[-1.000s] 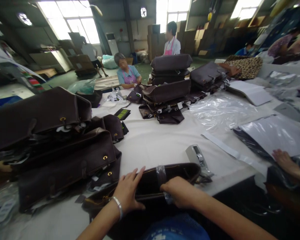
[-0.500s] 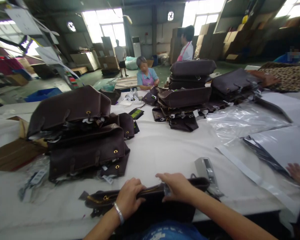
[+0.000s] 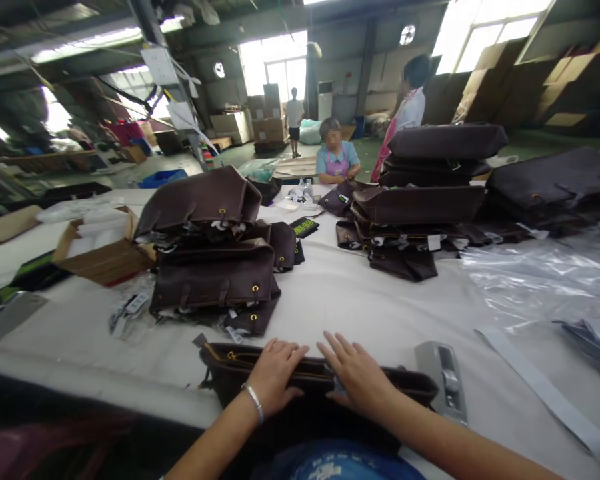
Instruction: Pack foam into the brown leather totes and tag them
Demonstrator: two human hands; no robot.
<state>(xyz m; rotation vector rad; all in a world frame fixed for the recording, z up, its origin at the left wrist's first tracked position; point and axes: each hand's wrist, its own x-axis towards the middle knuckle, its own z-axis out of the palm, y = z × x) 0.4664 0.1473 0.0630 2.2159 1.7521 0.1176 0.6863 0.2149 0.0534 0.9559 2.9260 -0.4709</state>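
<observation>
A dark brown leather bag (image 3: 220, 363) stands at the near edge of the white table, its top edge facing up. My left hand (image 3: 276, 375), with a silver bracelet on the wrist, curls over the bag's top edge. My right hand (image 3: 357, 373) lies on the same edge just to the right, fingers stretched out and flat. A strip of clear wrap shows between the two hands. A grey metal tool (image 3: 443, 380) lies on the table right of the bag.
A pile of brown bags (image 3: 210, 267) sits just beyond my hands, and taller piles (image 3: 425, 207) stand at the back right. Clear plastic bags (image 3: 540, 280) spread at right. An open cardboard box (image 3: 100, 257) is at left. A seated person (image 3: 336, 160) works at the far side.
The view has swung left, so the bag piles now sit further right in the picture. My right hand has opened flat on the bag's top edge. Another person's hand at right is out of view.
</observation>
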